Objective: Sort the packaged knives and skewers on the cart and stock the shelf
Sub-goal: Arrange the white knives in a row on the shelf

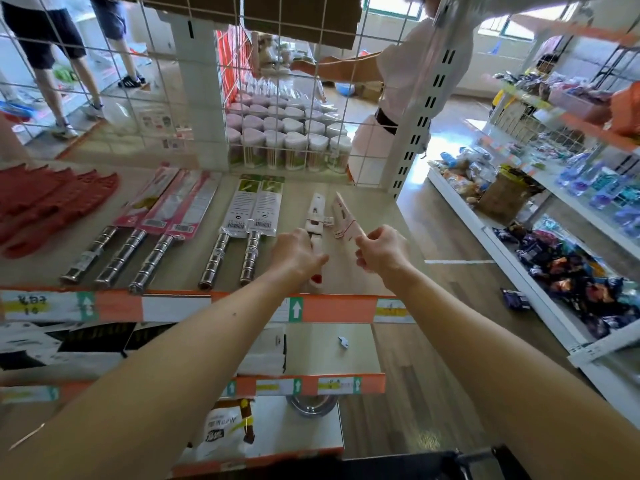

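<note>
Packaged knives lie in a row on the top shelf (363, 282): three with pink card sleeves (162, 216) and steel handles, then two with white sleeves (252, 209). My left hand (298, 252) rests on a white packaged knife (316, 216) lying flat on the shelf, fingers over its handle. My right hand (381, 249) grips a second packaged knife (346, 216) with a pale pink sleeve, held tilted just above the shelf to the right of the white one.
Red plastic items (52, 202) lie at the shelf's left. A wire grid back panel (277, 109) stands behind, with jars of cotton swabs (287, 143) beyond. Lower shelves (329, 344) hold packets. A person stands behind the upright; another rack (554, 237) is on the right.
</note>
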### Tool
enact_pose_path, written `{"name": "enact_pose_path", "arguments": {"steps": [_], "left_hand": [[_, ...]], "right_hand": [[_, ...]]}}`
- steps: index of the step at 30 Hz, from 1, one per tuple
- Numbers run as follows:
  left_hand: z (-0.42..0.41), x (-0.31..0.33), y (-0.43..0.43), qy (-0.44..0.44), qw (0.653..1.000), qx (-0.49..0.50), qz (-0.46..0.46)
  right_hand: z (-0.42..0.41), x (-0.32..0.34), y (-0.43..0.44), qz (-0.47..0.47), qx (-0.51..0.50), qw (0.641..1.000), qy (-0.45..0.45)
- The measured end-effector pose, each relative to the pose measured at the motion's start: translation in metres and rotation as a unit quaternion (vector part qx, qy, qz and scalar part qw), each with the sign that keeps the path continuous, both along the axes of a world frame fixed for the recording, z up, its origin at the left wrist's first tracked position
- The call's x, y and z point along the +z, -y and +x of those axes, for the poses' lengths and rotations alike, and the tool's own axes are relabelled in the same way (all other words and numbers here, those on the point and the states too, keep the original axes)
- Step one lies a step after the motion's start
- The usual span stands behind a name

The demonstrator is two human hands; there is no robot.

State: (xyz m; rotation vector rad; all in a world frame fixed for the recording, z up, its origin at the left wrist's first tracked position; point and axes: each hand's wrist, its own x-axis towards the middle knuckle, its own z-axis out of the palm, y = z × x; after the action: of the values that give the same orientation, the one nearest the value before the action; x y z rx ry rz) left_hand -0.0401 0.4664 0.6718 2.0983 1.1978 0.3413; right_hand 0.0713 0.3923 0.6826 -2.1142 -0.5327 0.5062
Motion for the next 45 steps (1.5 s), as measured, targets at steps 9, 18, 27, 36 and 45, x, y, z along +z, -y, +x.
{"name": "enact_pose_path", "arguments": {"steps": [9,18,27,36,45], "left_hand": [[-0.004,0.002,0.003,-0.013,0.998,-0.031,0.051],[-0.012,0.006,0.003,-0.027,0.994,-0.081,0.070],[-0.014,-0.002,-0.004,-0.026,0.991,-0.107,0.074],[-0.014,0.001,-0.002,-0.045,0.986,-0.138,0.077],[-0.015,0.007,0.000,-0.038,0.987,-0.133,0.081]], "right_hand": [[-0.016,0.000,-0.001,0.000,0.021,0.999,0.044],[-0.030,-0.003,-0.007,-0.053,0.068,0.993,0.075],[-0.032,-0.006,-0.011,-0.062,0.071,0.992,0.081],[-0.032,-0.006,-0.009,-0.066,0.073,0.991,0.089],[-0.032,-0.001,-0.004,-0.071,0.072,0.991,0.083]]}}
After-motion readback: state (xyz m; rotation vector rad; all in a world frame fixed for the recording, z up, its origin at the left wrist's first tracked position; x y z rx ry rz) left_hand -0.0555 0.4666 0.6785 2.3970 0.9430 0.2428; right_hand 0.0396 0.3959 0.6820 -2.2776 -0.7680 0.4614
